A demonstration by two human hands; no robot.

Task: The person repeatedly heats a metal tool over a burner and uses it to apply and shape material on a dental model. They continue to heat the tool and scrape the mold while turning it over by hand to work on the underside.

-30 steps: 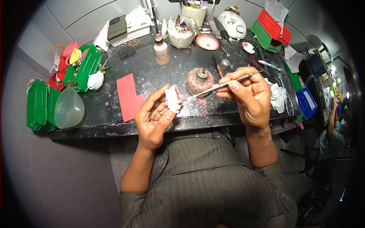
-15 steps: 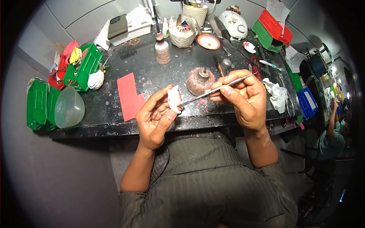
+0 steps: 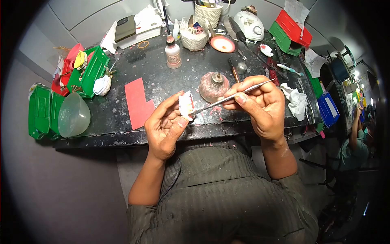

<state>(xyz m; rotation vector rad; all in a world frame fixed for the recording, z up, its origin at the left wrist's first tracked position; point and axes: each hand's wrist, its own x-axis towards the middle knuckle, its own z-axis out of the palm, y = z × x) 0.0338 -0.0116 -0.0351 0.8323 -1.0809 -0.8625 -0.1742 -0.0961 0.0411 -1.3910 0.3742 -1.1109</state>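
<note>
My left hand point(image 3: 164, 128) grips a small white dental model point(image 3: 186, 105) with red-pink wax on it, thumb on the near side and fingers behind. In my right hand point(image 3: 264, 107) is a slim metal wax carver point(image 3: 227, 98), held like a pen. Its left tip meets the model's right side, or comes very close to it. Behind the carver stands a round glass spirit burner point(image 3: 213, 87) smeared with pink. A sheet of pink wax point(image 3: 138, 103) with a corner cut out lies on the bench, left of my left hand.
Along the left of the black bench point(image 3: 109, 122) are a clear bowl point(image 3: 74, 115) and green bins point(image 3: 91, 73). A bottle point(image 3: 173, 55), a white micromotor unit point(image 3: 250, 26) and a red bin point(image 3: 290, 28) stand behind. Crumpled tissue point(image 3: 295, 101) lies right. A co-worker point(image 3: 354, 148) sits far right.
Both hands stay almost in place. The carver tip and the model have shifted only very slightly.
</note>
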